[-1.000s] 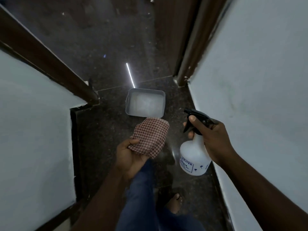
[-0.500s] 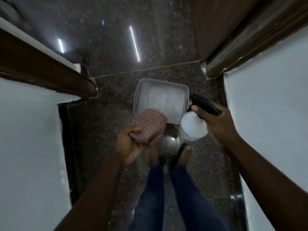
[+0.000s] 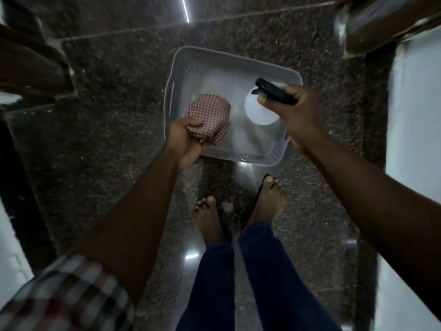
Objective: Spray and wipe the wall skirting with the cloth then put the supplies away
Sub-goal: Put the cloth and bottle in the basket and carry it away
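Head view, looking down at a dark speckled stone floor between two pale walls.

1. Far left: a pale wall with a dark skirting strip along its base, and a brown wooden door frame above it in the picture.
2. Lower left: a plaid sleeve covers the upper part of the left arm.
3. Left hand: fingers curled tight around one edge of a folded red-and-white checked cloth. The cloth hangs over the left part of the basket, inside its rim. Whether it touches the basket bottom cannot be told.
4. Centre: a grey perforated plastic basket stands on the floor, with a handle slot in its left wall.
5. Below the basket: two bare feet on the floor and dark blue trouser legs.
6. Right hand: closed around the black trigger head of a white spray bottle. The bottle is upright, seen from above, over the right part of the basket. Contact with the basket bottom cannot be told.
7. Far right: a second pale wall, with a brown door frame at the upper right corner.
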